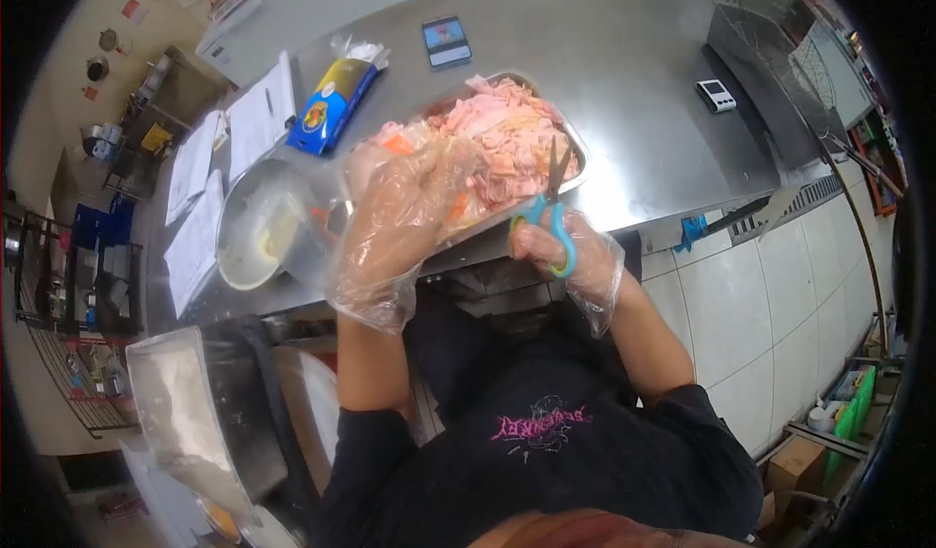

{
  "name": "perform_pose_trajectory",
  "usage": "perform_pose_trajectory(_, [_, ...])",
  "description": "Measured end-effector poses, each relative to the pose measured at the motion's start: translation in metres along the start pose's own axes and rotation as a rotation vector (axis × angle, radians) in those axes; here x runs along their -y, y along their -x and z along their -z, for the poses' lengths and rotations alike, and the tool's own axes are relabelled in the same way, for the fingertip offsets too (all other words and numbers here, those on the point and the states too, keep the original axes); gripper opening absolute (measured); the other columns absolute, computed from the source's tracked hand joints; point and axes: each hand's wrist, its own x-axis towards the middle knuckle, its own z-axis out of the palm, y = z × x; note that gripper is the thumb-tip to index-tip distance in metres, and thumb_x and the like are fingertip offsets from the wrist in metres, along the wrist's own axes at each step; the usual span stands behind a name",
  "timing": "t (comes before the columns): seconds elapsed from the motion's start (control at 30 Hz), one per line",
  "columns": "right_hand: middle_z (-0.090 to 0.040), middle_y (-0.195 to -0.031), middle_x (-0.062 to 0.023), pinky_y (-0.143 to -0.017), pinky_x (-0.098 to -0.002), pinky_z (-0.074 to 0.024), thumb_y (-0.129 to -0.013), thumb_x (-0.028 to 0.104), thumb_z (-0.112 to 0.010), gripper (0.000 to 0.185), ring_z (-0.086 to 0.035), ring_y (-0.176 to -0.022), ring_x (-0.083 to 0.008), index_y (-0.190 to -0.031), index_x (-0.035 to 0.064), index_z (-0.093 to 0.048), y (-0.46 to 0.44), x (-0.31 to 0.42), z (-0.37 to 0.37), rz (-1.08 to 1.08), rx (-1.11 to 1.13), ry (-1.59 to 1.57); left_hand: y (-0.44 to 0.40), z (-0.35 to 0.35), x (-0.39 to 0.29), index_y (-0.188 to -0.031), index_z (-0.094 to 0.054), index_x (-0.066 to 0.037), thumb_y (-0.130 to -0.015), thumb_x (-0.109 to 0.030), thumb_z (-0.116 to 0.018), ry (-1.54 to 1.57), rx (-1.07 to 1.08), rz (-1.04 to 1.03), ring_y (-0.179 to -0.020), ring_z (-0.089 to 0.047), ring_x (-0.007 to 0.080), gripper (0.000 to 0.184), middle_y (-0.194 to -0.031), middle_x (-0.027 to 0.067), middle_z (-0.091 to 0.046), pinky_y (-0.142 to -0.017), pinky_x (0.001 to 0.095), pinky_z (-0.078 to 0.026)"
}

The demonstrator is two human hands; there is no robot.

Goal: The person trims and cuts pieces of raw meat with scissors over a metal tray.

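Right hand (587, 263) wrapped round the scissors (558, 236), blades pointing up-frame at the right edge of the pink strips (512, 134), upper centre; left hand (395, 207) nearer, over their left side, grip unclear.

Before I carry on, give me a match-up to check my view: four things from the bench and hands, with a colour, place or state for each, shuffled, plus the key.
1. Scissors
2. Phone
3. Packet
4. Round bowl

A. Blue and yellow
B. Screen lit
C. In the gloved right hand
D. Pale contents inside

Pairs: 1-C, 2-B, 3-A, 4-D
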Motion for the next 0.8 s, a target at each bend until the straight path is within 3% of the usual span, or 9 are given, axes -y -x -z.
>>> perform_pose_trajectory(0.03, [-0.071, -0.084, -0.0079, -0.077, -0.0293, -0.0507, -0.094, 0.043, -0.068, 0.043, -0.065, -0.083, -0.0156, -0.090, 0.0000, -0.070, -0.001, 0.005, 0.000, 0.000, -0.004, -0.003, -0.004, -0.001, 0.001, -0.118, -0.067, 0.002, -0.104, -0.033, -0.052, -0.001, 0.004, -0.002, -0.108, -0.059, 0.0297, 0.040, -0.113, 0.0232, -0.062, -0.097, 0.0382, -0.045])
perform_pose_trajectory(0.1, [-0.073, -0.086, -0.0083, -0.076, -0.0308, -0.0523, -0.096, 0.036, -0.068, 0.038, -0.067, -0.083, -0.0157, -0.093, -0.0017, -0.071, -0.004, 0.010, -0.002, 0.126, -0.051, 0.159, -0.008, -0.008, 0.006, -0.097, -0.076, -0.007, -0.098, -0.030, -0.058, -0.230, -0.192, -0.185, -0.077, -0.065, 0.0350, 0.029, -0.078, 0.0171, -0.068, -0.079, 0.0454, -0.046])
perform_pose_trajectory(0.27, [-0.069, -0.078, -0.0044, -0.070, -0.0302, -0.0500, -0.091, 0.031, -0.076, 0.031, -0.061, -0.073, -0.0107, -0.090, -0.0001, -0.071, -0.005, -0.004, -0.016, 0.124, -0.123, -0.137, -0.003, -0.013, -0.013, -0.095, -0.070, 0.000, -0.096, -0.015, -0.062, -0.098, -0.238, 0.031, -0.072, -0.066, 0.0340, 0.016, -0.077, 0.0192, -0.065, -0.065, 0.0429, -0.049])
perform_pose_trajectory(0.37, [-0.068, -0.090, -0.0070, -0.080, -0.0226, -0.0560, -0.094, 0.015, -0.072, 0.022, -0.067, -0.087, -0.0118, -0.094, -0.0048, -0.062, -0.006, 0.001, -0.014, 0.084, -0.085, -0.014, -0.004, -0.008, 0.003, -0.114, -0.067, 0.000, -0.103, -0.031, -0.053, -0.199, -0.155, -0.063, -0.093, -0.064, 0.0419, 0.036, -0.105, 0.0243, -0.068, -0.082, 0.0428, -0.049])
perform_pose_trajectory(0.43, [-0.067, -0.086, -0.0055, -0.074, -0.0234, -0.0537, -0.089, 0.017, -0.078, 0.025, -0.065, -0.080, -0.0105, -0.092, -0.0033, -0.063, -0.011, 0.000, -0.018, 0.153, -0.137, 0.081, -0.005, -0.005, 0.011, -0.114, -0.068, -0.001, -0.103, -0.033, -0.053, -0.397, -0.243, -0.205, -0.090, -0.063, 0.0405, 0.037, -0.104, 0.0227, -0.067, -0.081, 0.0443, -0.048])
perform_pose_trajectory(0.5, [-0.066, -0.082, -0.0031, -0.068, -0.0251, -0.0496, -0.084, 0.020, -0.082, 0.028, -0.061, -0.075, -0.0089, -0.091, -0.0012, -0.065, -0.014, 0.007, -0.017, 0.148, -0.175, 0.054, -0.003, -0.004, 0.005, -0.115, -0.069, -0.002, -0.103, -0.033, -0.054, -0.129, -0.084, -0.005, -0.093, -0.061, 0.0388, 0.036, -0.103, 0.0216, -0.064, -0.082, 0.0453, -0.047])
perform_pose_trajectory(0.57, [-0.062, -0.070, -0.0035, -0.066, -0.0315, -0.0476, -0.084, 0.028, -0.083, 0.030, -0.057, -0.069, -0.0116, -0.086, 0.0032, -0.067, -0.017, 0.010, -0.017, 0.133, -0.204, 0.122, -0.003, 0.000, 0.007, -0.117, -0.068, -0.003, -0.102, -0.029, -0.055, -0.277, -0.100, -0.120, -0.095, -0.060, 0.0369, 0.032, -0.102, 0.0204, -0.064, -0.085, 0.0447, -0.047])
perform_pose_trajectory(0.7, [-0.067, -0.086, -0.0017, -0.073, -0.0276, -0.0499, -0.081, 0.015, -0.082, 0.026, -0.064, -0.083, -0.0086, -0.098, 0.0033, -0.067, -0.018, 0.016, -0.021, 0.235, -0.353, 0.138, 0.008, 0.001, 0.008, -0.116, -0.068, -0.004, -0.102, -0.024, -0.055, -0.341, -0.102, -0.265, -0.094, -0.061, 0.0349, 0.027, -0.104, 0.0189, -0.065, -0.085, 0.0446, -0.048])
perform_pose_trajectory(0.8, [-0.066, -0.100, -0.0047, -0.080, -0.0271, -0.0537, -0.083, 0.007, -0.079, 0.043, -0.065, -0.092, -0.0130, -0.120, -0.0005, -0.058, -0.029, 0.009, -0.029, 0.463, -0.428, -0.070, 0.015, -0.001, 0.007, -0.113, -0.068, -0.004, -0.102, -0.022, -0.055, -0.262, -0.066, -0.314, -0.096, -0.062, 0.0338, 0.026, -0.105, 0.0182, -0.067, -0.088, 0.0443, -0.047])
